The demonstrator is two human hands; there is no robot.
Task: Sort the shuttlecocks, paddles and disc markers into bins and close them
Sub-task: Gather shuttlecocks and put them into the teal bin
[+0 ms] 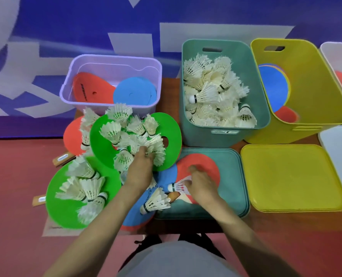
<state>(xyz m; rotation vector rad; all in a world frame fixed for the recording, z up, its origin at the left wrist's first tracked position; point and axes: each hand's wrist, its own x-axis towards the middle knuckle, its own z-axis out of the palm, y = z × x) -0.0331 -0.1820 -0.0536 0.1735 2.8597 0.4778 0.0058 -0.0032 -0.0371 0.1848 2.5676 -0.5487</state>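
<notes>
While the left hand (141,164) closes on a clump of shuttlecocks (138,140) atop the green disc (100,140) and the right hand (201,183) clamps one, gathering is underway; next, carry them to the teal bin (264,92).

Three open bins stand in a row at the back of the table (170,84). The left bin (110,62) holds paddles (90,87) and disc markers (135,92). The middle bin (254,76) is full of shuttlecocks (210,90). The right bin (316,80), tilted, has discs and a paddle inside. A lid (232,176) lies flat in front of the middle bin, a paddle (200,162) resting on it. Another lid (292,176) lies in front of the right bin. In front of the left bin, overlapping discs (100,140) carry loose shuttlecocks (86,188). Left hand (140,166) sits among them; right hand (202,184) rests over the paddle, on one shuttlecock (178,186).
</notes>
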